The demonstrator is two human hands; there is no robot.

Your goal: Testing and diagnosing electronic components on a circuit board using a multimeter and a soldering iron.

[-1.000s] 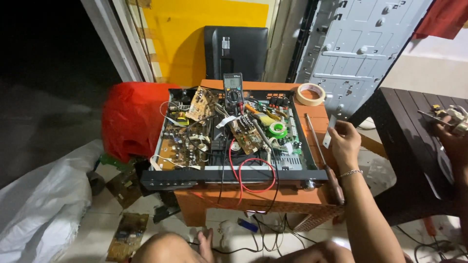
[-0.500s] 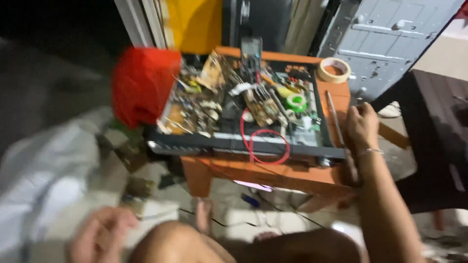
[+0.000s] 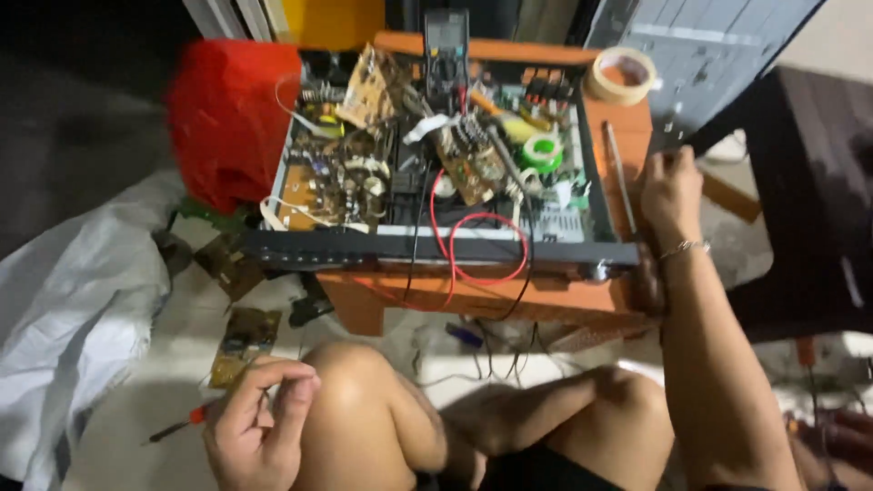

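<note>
Orange and crowded, a small tabletop (image 3: 627,136) stands on a pale floor (image 3: 173,345), carrying an opened electronic chassis (image 3: 436,173) whose dark front panel (image 3: 436,250) faces the seated person. Inside the chassis lie brown and green circuit boards, a green spool (image 3: 543,152) and red and black leads (image 3: 473,245) that loop over the front panel. A dark multimeter (image 3: 446,45) sits at the far edge of the chassis, and a roll of tan tape (image 3: 621,75) lies at the tabletop's far right corner. A long thin metal rod (image 3: 618,173) lies along the right side of the tabletop, just beside the chassis.

The person's right hand (image 3: 671,193), a thin bracelet at the wrist, rests at the right edge of the tabletop near that rod; its fingers are curled, but whether the grip closes on anything cannot be told. Low in the view, beside a bare knee, the left hand (image 3: 259,423) has its grip pressed together, thumb and fingers pinching the red handle of a small screwdriver (image 3: 177,427), whose dark shaft points left over the floor.

A red bag (image 3: 227,118) hangs at the tabletop's left side. A white plastic sheet (image 3: 64,318) lies crumpled on the floor at left, with a loose circuit board (image 3: 244,335) near it.
</note>
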